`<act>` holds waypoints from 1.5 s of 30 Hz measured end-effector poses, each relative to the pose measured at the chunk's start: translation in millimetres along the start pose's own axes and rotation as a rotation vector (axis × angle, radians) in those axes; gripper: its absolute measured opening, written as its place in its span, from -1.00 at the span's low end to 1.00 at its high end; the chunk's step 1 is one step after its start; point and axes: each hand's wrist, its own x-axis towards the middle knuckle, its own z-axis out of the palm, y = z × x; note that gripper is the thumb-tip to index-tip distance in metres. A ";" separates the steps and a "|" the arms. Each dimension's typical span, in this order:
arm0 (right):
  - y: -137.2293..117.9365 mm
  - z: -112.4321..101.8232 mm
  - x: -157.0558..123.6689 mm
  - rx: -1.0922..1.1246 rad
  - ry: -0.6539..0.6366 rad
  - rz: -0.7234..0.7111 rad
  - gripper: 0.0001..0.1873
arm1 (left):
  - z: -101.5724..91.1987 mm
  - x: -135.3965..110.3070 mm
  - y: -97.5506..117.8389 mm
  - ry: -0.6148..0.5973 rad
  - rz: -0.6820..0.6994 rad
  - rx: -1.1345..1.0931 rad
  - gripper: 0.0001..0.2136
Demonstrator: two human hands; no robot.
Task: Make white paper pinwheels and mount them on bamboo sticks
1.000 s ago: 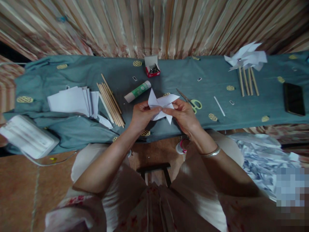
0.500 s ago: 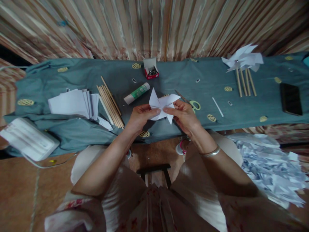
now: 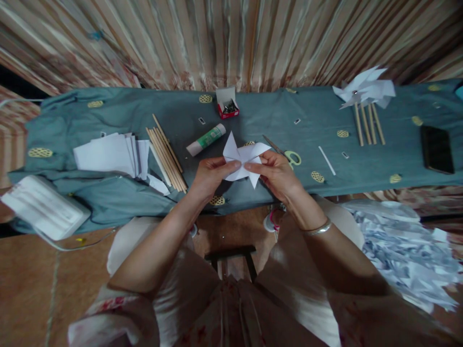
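Observation:
Between my hands, above the front part of the cloth-covered table, is a white paper pinwheel (image 3: pixel 246 153) with pointed blades. My left hand (image 3: pixel 213 176) grips its left side, the thumb pressed near the centre. On the other side my right hand (image 3: pixel 278 173) pinches it, its thumb also close to the middle. The fingers beneath the paper are mostly hidden. Just beyond the pinwheel lie a glue stick (image 3: pixel 206 140) and scissors with pale green handles (image 3: pixel 292 159). Farther back stands an opened red and white box (image 3: pixel 228 112) of small metal pins.
Wooden sticks (image 3: pixel 167 161) and a stack of cut paper (image 3: pixel 106 154) lie left, near a white device (image 3: pixel 47 207). At right are finished pinwheels on sticks (image 3: pixel 367 89), a phone (image 3: pixel 437 149) and a thin white strip (image 3: pixel 327 160). Many paper pieces (image 3: pixel 408 250) are heaped lower right.
Both hands keep their hold on the paper pinwheel, almost still. The whole view has shifted very slightly; nothing on the table has moved.

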 end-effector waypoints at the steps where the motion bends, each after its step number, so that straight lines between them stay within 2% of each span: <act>1: -0.4 0.3 0.1 0.002 0.003 0.001 -0.61 | -0.2 -0.2 0.7 -0.009 0.008 0.000 -0.64; 3: -1.2 0.4 0.6 -0.005 0.014 0.004 -0.61 | -1.4 -0.6 3.0 -0.013 0.069 0.004 -0.61; 7: -1.4 -1.5 2.2 -0.013 0.032 0.001 -0.62 | -6.4 -2.2 9.5 0.044 0.261 0.061 -0.39; 9: -0.8 -3.0 2.7 -0.003 0.019 -0.007 -0.65 | -9.0 -4.0 11.3 0.052 0.311 0.117 -0.35; 13: 1.5 -5.0 3.4 0.000 0.002 -0.014 -0.66 | -12.3 -8.9 10.3 -0.013 0.379 0.249 -0.48; 20: 6.0 -8.2 5.8 0.007 -0.011 -0.018 -0.64 | -19.1 -7.4 7.8 -0.071 0.561 0.556 -0.85; 30: 5.2 -7.9 6.0 -0.017 -0.017 -0.028 -0.59 | -18.4 1.6 5.3 -0.084 0.531 0.496 -0.85; 42: 13.1 -6.4 9.3 -0.070 -0.034 -0.141 -0.53 | -15.0 1.6 4.0 -0.091 0.538 0.490 -0.88; 45: 13.7 -6.8 9.8 -0.092 -0.039 -0.134 -0.53 | -14.6 0.4 5.0 -0.093 0.493 0.473 -0.88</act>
